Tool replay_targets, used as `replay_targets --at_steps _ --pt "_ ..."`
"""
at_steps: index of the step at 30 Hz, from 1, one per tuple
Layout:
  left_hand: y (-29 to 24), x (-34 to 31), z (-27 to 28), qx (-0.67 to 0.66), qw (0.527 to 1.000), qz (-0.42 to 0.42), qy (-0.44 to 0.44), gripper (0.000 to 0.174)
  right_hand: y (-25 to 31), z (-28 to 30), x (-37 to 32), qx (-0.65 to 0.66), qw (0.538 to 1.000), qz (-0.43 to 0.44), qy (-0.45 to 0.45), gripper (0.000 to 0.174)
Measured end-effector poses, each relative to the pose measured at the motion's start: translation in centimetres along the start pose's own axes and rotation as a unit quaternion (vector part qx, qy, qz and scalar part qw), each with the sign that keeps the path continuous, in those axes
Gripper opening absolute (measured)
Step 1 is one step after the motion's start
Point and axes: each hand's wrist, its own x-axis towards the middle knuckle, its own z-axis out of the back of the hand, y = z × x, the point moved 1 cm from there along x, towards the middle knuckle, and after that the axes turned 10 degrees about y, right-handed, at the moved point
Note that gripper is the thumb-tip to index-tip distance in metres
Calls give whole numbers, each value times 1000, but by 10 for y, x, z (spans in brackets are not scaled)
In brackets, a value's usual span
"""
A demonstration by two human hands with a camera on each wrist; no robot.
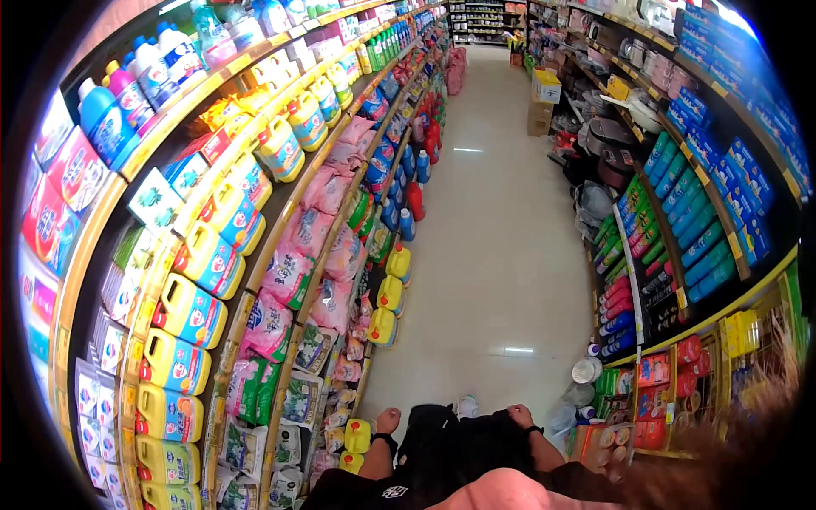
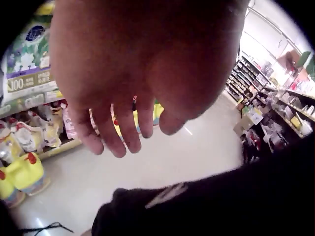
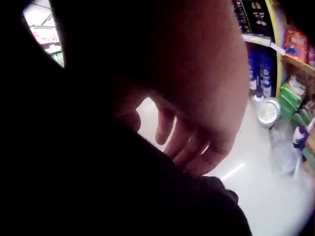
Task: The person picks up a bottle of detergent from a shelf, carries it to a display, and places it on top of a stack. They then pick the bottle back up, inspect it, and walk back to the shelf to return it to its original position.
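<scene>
My left hand (image 1: 388, 421) hangs beside my dark clothing at the bottom of the head view. In the left wrist view its fingers (image 2: 118, 140) point down, slightly spread, with nothing between them. Nearest to it are yellow jugs (image 1: 358, 435) standing low by the left shelves. On the other side, my right hand (image 1: 520, 416) hangs loosely by the dark clothing. Its fingers (image 3: 182, 142) are softly bent and hold nothing in the right wrist view; the clothing hides part of the hand.
A pale, shiny floor (image 1: 476, 255) runs down the aisle. Left shelves carry yellow detergent jugs (image 1: 189, 310) and pink bags (image 1: 268, 327). Along the right are blue packs (image 1: 748, 183) and a round metal tin (image 3: 268, 112) near the floor. Cardboard boxes (image 1: 542, 102) stand farther down the aisle.
</scene>
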Motion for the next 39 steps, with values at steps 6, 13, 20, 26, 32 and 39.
replay_targets --at_steps 6,13,20,26,32,39 --pt "-99 28 8 -53 998 -46 -3 35 17 16 29 -25 997 -72 17 42" --pt "-163 139 28 -154 980 -118 -42 32 108 40 56 -22 998 -55 38 43" --pt "-336 222 77 -246 944 -221 -7 31 244 94 151 -62 976 210 -12 34" --pt "-481 285 130 -198 927 -319 26 32 499 127 146 -78 950 303 14 37" --pt "-580 311 198 -180 900 -394 -50 28 676 123 153 -145 879 453 -33 43" --pt "-612 349 224 -196 898 -390 -62 26 749 115 177 -82 871 484 8 43"
